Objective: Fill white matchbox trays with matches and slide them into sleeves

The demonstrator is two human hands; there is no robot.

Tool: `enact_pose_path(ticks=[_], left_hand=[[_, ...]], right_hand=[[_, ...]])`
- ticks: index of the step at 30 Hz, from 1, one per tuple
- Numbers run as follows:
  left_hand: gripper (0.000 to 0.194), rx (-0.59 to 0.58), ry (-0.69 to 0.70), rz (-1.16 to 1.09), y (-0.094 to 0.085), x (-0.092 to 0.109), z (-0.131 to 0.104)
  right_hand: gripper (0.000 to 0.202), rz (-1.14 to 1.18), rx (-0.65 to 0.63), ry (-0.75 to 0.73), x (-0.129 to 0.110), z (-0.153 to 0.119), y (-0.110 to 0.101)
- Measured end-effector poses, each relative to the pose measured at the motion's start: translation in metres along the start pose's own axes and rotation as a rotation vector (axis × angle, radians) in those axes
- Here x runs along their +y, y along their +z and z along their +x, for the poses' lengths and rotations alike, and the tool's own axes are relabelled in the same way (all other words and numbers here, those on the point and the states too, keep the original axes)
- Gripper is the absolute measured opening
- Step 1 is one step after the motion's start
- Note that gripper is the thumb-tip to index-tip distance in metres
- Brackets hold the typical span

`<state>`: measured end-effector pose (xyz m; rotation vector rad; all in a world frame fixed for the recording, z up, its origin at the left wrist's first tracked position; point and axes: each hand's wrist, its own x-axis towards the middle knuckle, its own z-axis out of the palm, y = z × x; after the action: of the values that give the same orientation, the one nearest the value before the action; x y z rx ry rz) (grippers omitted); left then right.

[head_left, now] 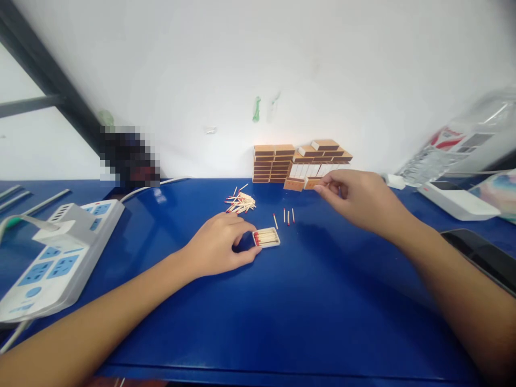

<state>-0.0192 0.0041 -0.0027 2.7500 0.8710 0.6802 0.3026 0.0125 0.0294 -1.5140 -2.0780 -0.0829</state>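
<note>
My left hand (221, 244) grips the left end of a small white tray (278, 239) on the blue tabletop, thumb in front and fingers behind. Red-tipped matches lie side by side in that tray. Behind it is a loose pile of matches (242, 203), and several single matches (288, 217) lie to its right. Near the wall my right hand (349, 196) has thumb and fingertips pinched at the right end of a small orange matchbox sleeve (311, 183). Another sleeve (294, 184) leans just left of it. Stacked matchboxes (274, 164) stand behind.
On the left lies a white power strip (76, 269) with a plugged-in adapter and cables. A plastic bottle (447, 145), a white device (459, 201) and a dark phone (484, 255) are on the right. The white wall (201, 64) bounds the back.
</note>
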Motion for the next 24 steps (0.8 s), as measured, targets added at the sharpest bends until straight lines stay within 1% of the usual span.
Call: enact_pose_path(ticks=[2,4,6,7,8,9,12,14,17,20,22,24], left_hand=[[0.021,-0.001,-0.008,0.009,0.001,0.0,-0.001],[0.021,0.016,-0.014,0.018,0.001,0.001,-0.001],[0.02,0.004,-0.02,0.013,0.0,0.002,-0.001],[0.021,-0.011,-0.027,0.01,0.0,0.002,0.0],[0.022,-0.026,-0.037,0.013,-0.001,0.003,0.0],[0.024,-0.042,-0.05,0.02,-0.001,0.004,0.0],[0.032,-0.069,-0.078,0.04,-0.001,0.006,0.0],[0.03,-0.066,-0.073,0.032,0.0,0.007,-0.001],[0.025,-0.019,-0.037,0.015,0.002,0.007,0.0],[0.023,0.015,-0.02,0.01,0.003,0.005,0.0],[0.023,0.027,-0.026,0.009,0.004,0.003,0.0],[0.022,0.042,-0.037,0.007,0.004,0.002,0.0]], right_hand=[[0.014,-0.021,0.101,0.094,0.01,0.002,-0.008],[0.012,-0.057,0.261,0.202,0.025,0.004,-0.017],[0.011,-0.095,0.419,0.327,0.043,0.006,-0.025],[0.009,-0.11,0.465,0.398,0.054,0.007,-0.027],[0.007,-0.121,0.478,0.474,0.064,0.008,-0.03],[0.006,-0.123,0.457,0.56,0.075,0.01,-0.031],[0.01,-0.101,0.282,0.777,0.102,0.016,-0.03],[0.019,-0.075,0.174,0.844,0.114,0.02,-0.026],[0.034,-0.035,0.071,0.873,0.124,0.024,-0.014],[0.037,-0.019,0.06,0.885,0.131,0.023,-0.001],[0.035,-0.021,0.09,0.88,0.135,0.021,0.005],[0.031,-0.023,0.142,0.846,0.14,0.019,0.005]])
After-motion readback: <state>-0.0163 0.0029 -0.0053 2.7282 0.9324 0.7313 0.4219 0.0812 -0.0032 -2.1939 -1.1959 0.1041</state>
